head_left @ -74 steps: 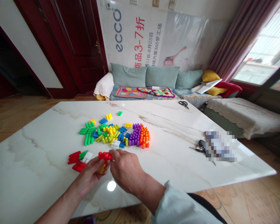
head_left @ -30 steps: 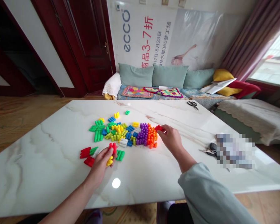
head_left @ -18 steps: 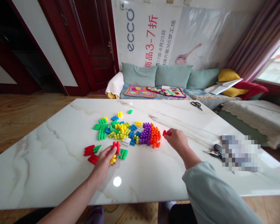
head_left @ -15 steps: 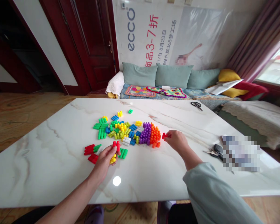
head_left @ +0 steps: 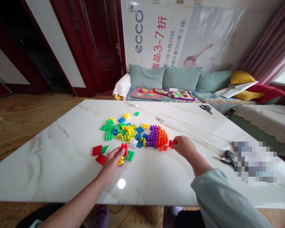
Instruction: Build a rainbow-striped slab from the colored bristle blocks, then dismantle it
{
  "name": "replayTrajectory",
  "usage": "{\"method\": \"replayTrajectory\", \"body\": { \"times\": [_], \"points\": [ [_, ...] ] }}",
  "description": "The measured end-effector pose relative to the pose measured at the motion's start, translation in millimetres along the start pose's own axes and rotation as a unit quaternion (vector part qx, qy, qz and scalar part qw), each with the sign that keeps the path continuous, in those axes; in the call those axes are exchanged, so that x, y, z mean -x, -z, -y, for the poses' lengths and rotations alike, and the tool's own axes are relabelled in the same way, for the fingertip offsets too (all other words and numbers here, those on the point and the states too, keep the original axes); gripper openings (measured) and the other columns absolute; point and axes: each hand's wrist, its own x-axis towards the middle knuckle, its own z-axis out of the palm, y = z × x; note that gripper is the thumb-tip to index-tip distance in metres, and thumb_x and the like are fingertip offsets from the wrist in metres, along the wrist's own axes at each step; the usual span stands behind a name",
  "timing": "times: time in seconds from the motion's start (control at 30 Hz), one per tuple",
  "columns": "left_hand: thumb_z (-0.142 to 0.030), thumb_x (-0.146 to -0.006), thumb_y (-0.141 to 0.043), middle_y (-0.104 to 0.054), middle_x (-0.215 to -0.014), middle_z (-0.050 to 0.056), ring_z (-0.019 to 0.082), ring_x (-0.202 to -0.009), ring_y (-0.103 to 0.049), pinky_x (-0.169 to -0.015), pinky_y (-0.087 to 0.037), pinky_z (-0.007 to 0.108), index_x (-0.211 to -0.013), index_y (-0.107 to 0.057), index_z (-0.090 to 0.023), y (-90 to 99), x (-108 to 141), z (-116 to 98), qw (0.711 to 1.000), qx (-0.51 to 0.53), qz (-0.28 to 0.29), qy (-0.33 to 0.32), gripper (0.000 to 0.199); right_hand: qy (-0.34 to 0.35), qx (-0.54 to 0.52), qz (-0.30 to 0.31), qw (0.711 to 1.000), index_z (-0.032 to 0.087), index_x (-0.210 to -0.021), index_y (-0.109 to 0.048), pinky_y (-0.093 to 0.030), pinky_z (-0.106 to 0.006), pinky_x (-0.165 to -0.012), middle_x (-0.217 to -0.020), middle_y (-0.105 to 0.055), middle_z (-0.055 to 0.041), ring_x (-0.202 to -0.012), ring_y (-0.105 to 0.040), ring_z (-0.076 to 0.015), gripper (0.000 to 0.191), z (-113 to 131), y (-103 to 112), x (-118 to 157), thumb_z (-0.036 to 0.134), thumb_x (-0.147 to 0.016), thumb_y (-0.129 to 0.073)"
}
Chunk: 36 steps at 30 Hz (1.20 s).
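My left hand [head_left: 114, 158] is closed around a red toy block [head_left: 124, 147] made of joined pegs, held up above the table. Yellow block pieces [head_left: 121, 161] show beneath its fingers; whether they are gripped too is unclear. My right hand [head_left: 182, 145] pinches another red toy block [head_left: 171, 144] at the right end of the upright rows. Those rows are purple blocks [head_left: 153, 136] and, to their right, orange blocks [head_left: 162, 138]. Left of them lies a loose pile of yellow, lime, blue, white and green blocks [head_left: 108, 135]. Red blocks [head_left: 97, 150] lie beside my left hand.
On the right of the marble table [head_left: 61, 177] are scissors [head_left: 205, 108], a second black-handled tool [head_left: 226, 157] and a blurred-out flat item [head_left: 255, 161]. A sofa with green cushions [head_left: 147, 77] stands beyond the far edge.
The whole scene has shifted slightly to the right in view as the camera turned. Both hands keep their hold on the red blocks, with little other movement.
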Motion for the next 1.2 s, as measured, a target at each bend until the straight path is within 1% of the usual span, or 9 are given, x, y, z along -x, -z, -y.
{"method": "replayTrajectory", "body": {
  "times": [0.1, 0.2, 0.3, 0.43, 0.67, 0.9, 1.03, 1.13, 1.2],
  "points": [
    [-0.051, -0.079, -0.065, -0.059, -0.074, 0.002, 0.007, -0.052, -0.043, -0.044, -0.03, 0.018, -0.09, -0.062, -0.014, -0.7, 1.3, -1.5, 1.0, -0.013, 0.006, 0.002, 0.038, -0.01, -0.002, -0.056, 0.998, 0.022, -0.087, -0.069, -0.032, -0.025, -0.054, -0.086, -0.069, -0.0073, -0.075, -0.06, -0.0202, 0.02, 3.8, 10.4, 5.2, 0.032, -0.076, -0.056],
    [-0.052, -0.077, -0.064, -0.059, -0.072, 0.001, 0.007, -0.051, -0.043, -0.043, -0.028, 0.017, -0.086, -0.063, -0.015, -0.4, 1.4, -3.8, 0.997, -0.066, 0.028, 0.028, 0.039, 0.048, -0.047, -0.095, 0.993, 0.022, -0.09, -0.068, -0.032, -0.024, -0.054, -0.078, -0.068, -0.0046, -0.07, -0.058, -0.0171, 0.02, 19.9, 13.0, 16.5, 0.029, -0.077, -0.054],
    [-0.054, -0.076, -0.063, -0.058, -0.064, 0.0, 0.007, -0.049, -0.043, -0.042, -0.027, 0.018, -0.079, -0.065, -0.014, 3.6, -1.6, -5.0, 0.984, -0.166, 0.051, 0.05, 0.04, 0.142, -0.061, -0.028, 0.988, 0.021, -0.085, -0.069, -0.031, -0.023, -0.054, -0.073, -0.066, -0.0028, -0.064, -0.055, -0.0136, 0.018, 45.6, 1.4, 33.9, 0.022, -0.074, -0.054],
    [-0.049, -0.078, -0.06, -0.063, -0.066, 0.001, 0.013, -0.057, -0.055, -0.049, -0.039, 0.022, -0.089, -0.069, -0.015, 13.4, -9.8, -4.2, 0.962, -0.264, 0.075, 0.002, 0.037, 0.21, -0.054, 0.068, 0.974, 0.02, -0.079, -0.069, -0.03, -0.022, -0.052, -0.074, -0.067, -0.0029, -0.064, -0.056, -0.0136, 0.012, 76.9, -25.1, 52.4, 0.019, -0.07, -0.059],
    [-0.047, -0.081, -0.06, -0.066, -0.103, 0.008, 0.021, -0.095, -0.064, -0.076, -0.053, 0.03, -0.127, -0.052, -0.019, 28.4, -23.2, -13.9, 0.965, -0.221, -0.061, -0.128, 0.054, 0.23, -0.198, -0.009, 0.953, 0.015, -0.11, -0.06, -0.041, -0.021, -0.062, -0.086, -0.07, -0.0039, -0.072, -0.063, -0.0136, 0.032, 102.8, -41.1, 50.2, 0.012, -0.079, -0.053],
    [-0.045, -0.078, -0.063, -0.062, -0.12, 0.01, 0.026, -0.115, -0.056, -0.097, -0.046, 0.039, -0.114, -0.062, -0.02, 77.0, -27.8, -37.6, 0.943, -0.255, -0.131, -0.168, 0.044, 0.236, -0.167, -0.031, 0.957, 0.021, -0.107, -0.064, -0.041, -0.023, -0.062, -0.089, -0.071, -0.0009, -0.071, -0.063, -0.0147, 0.026, 99.5, -27.7, 62.2, 0.019, -0.081, -0.056],
    [-0.044, -0.065, -0.073, -0.055, -0.129, 0.009, 0.03, -0.123, -0.049, -0.104, -0.038, 0.043, -0.121, -0.061, -0.024, 105.0, -15.4, -40.1, 0.903, -0.402, -0.083, -0.128, 0.06, 0.255, -0.124, -0.017, 0.959, 0.021, -0.102, -0.067, -0.04, -0.024, -0.063, -0.092, -0.072, -0.0022, -0.074, -0.063, -0.0152, 0.023, 96.6, -23.6, 70.0, 0.02, -0.083, -0.054],
    [-0.043, -0.047, -0.084, -0.04, -0.143, 0.011, 0.038, -0.135, -0.032, -0.108, -0.032, 0.048, -0.134, -0.05, -0.026, 111.9, -5.0, -34.5, 0.843, -0.529, -0.026, -0.093, 0.095, 0.264, -0.109, -0.003, 0.958, 0.022, -0.099, -0.069, -0.04, -0.024, -0.063, -0.095, -0.072, -0.0031, -0.075, -0.064, -0.0153, 0.022, 99.2, -22.2, 75.6, 0.021, -0.084, -0.053],
    [-0.04, -0.045, -0.085, -0.041, -0.142, 0.011, 0.039, -0.135, -0.03, -0.108, -0.031, 0.048, -0.132, -0.05, -0.026, 111.6, -1.9, -29.7, 0.814, -0.573, -0.015, -0.094, 0.095, 0.267, -0.102, 0.01, 0.958, 0.022, -0.098, -0.069, -0.04, -0.024, -0.063, -0.094, -0.072, -0.0032, -0.076, -0.064, -0.0155, 0.022, 102.5, -22.4, 80.1, 0.021, -0.084, -0.053]
  ]
}}
